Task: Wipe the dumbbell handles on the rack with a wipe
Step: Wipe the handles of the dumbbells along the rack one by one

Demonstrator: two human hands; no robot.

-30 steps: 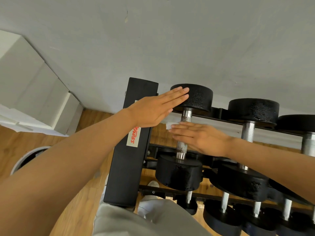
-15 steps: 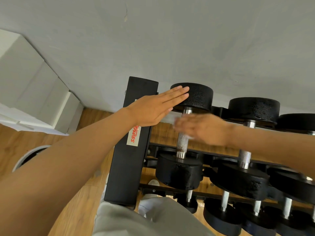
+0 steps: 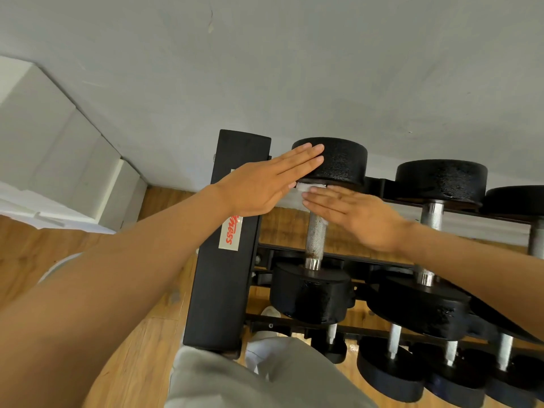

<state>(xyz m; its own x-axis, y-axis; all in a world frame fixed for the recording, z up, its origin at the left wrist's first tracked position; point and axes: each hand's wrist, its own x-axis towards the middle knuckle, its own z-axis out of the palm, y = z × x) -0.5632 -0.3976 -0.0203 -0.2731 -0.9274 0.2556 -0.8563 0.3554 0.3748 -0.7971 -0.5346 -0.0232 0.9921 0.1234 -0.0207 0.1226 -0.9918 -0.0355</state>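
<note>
The right hand (image 3: 357, 216), fingers straight, has been moved up the handle (image 3: 316, 235) toward 12 o'clock, pressing the wipe (image 3: 306, 188) beneath the far head. The left hand (image 3: 265, 187) remains flat against that dumbbell (image 3: 332, 163).

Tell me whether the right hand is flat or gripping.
Flat: the right hand lies with fingers straight, pressing the wipe against the handle.

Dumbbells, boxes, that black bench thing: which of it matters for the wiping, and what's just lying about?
Part of the job:
- white wipe, under the right hand
- knurled handle of the leftmost dumbbell
- left hand, flat against its far weight
- neighbouring dumbbell handle
- rack

Just around:
- black upright pad
- white boxes
</note>
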